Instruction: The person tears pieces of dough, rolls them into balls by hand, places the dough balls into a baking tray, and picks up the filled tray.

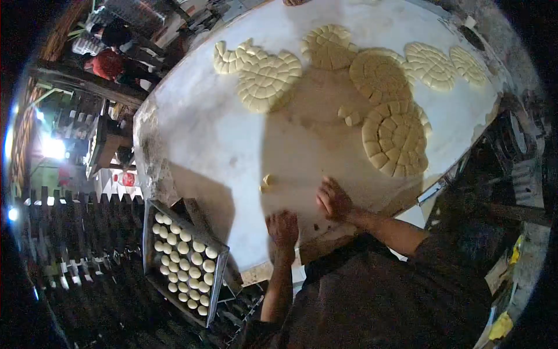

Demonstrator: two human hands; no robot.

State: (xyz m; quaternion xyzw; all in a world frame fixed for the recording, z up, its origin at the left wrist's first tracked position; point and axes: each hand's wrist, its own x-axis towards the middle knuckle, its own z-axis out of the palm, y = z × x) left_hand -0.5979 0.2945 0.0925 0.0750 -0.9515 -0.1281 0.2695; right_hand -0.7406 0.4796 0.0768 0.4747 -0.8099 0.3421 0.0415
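Observation:
My left hand point(283, 228) rests on the white tabletop near its front edge, fingers curled down; whatever lies under it is hidden. To its right, my right hand point(333, 199) is also closed and low over the surface, its palm side out of sight. Two small dough pieces point(267, 180) sit just beyond my left hand. Farther off lies a round slab of dough point(395, 138), cut into many blocks, with a few loose dough chunks point(349, 115) beside it.
More cut dough rounds point(268, 81) spread across the far side of the table point(197, 128). A metal tray point(216, 285) with rows of dough balls stands at the left front. At the far left is a person in a red top point(108, 64). Another hand point(295, 2) shows at the far edge.

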